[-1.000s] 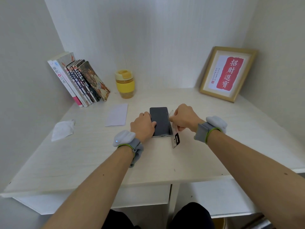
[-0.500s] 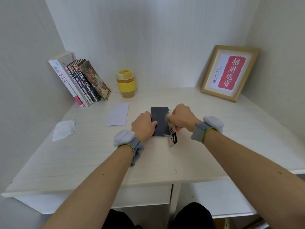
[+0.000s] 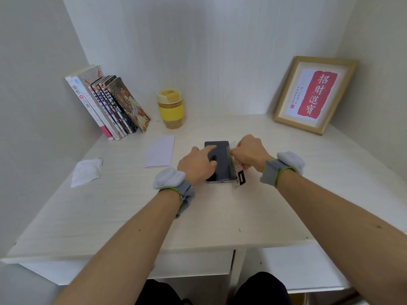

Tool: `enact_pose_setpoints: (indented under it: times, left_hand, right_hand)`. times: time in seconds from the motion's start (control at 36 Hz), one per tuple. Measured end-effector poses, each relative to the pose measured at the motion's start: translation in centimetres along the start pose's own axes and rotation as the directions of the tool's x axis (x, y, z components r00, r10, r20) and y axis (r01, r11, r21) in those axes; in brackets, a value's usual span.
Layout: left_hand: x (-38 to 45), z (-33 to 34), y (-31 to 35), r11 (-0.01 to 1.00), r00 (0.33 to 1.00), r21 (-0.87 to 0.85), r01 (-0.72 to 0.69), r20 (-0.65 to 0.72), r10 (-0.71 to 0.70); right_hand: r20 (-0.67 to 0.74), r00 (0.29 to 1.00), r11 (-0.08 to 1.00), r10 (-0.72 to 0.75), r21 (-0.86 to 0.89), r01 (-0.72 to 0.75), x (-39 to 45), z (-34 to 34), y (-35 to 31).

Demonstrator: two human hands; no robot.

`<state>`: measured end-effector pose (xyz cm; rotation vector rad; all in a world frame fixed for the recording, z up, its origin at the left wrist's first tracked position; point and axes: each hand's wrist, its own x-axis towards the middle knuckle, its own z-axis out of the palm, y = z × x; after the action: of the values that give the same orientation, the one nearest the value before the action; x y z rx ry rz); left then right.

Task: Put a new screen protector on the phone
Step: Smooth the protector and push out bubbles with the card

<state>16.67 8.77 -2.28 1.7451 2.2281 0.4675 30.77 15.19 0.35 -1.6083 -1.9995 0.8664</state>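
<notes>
Now the phone (image 3: 219, 162) lies flat on the table (image 3: 132, 212) — left hand (image 3: 196, 165) over its left edge, forefinger stretched straight onto the screen. Right hand (image 3: 248, 151) pinches the protector (image 3: 234, 167), tilted up along the phone's right edge.

The pale desk (image 3: 220, 216) carries phone (image 3: 220, 164), paper (image 3: 159, 151), wipe (image 3: 86, 171), books (image 3: 110, 106), cup (image 3: 170, 108), frame (image 3: 312, 94).

The phone (image 3: 219, 162) lies flat mid-desk (image 3: 123, 208); the left hand (image 3: 197, 165) presses a straight forefinger on its glass; the right hand (image 3: 248, 151) pinches the screen protector (image 3: 234, 166), tilted along the phone's right edge.
</notes>
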Motion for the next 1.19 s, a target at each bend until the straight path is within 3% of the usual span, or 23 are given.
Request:
enact_pose_setpoints:
  times: [0.33, 1.19]
  left_hand:
    - [0.32, 0.87, 0.44, 0.996, 0.996, 0.082, 0.020, -0.093, -0.013]
    - [0.85, 0.74, 0.07, 0.998, 1.000, 0.064, 0.008, -0.028, -0.006]
  right_hand:
    - [-0.007, 1.000, 1.000, 0.002, -0.023, -0.003, 0.43, 0.11, -0.36]
    - [0.003, 1.000, 0.999, 0.006, 0.040, -0.006, 0.68, -0.36, 0.02]
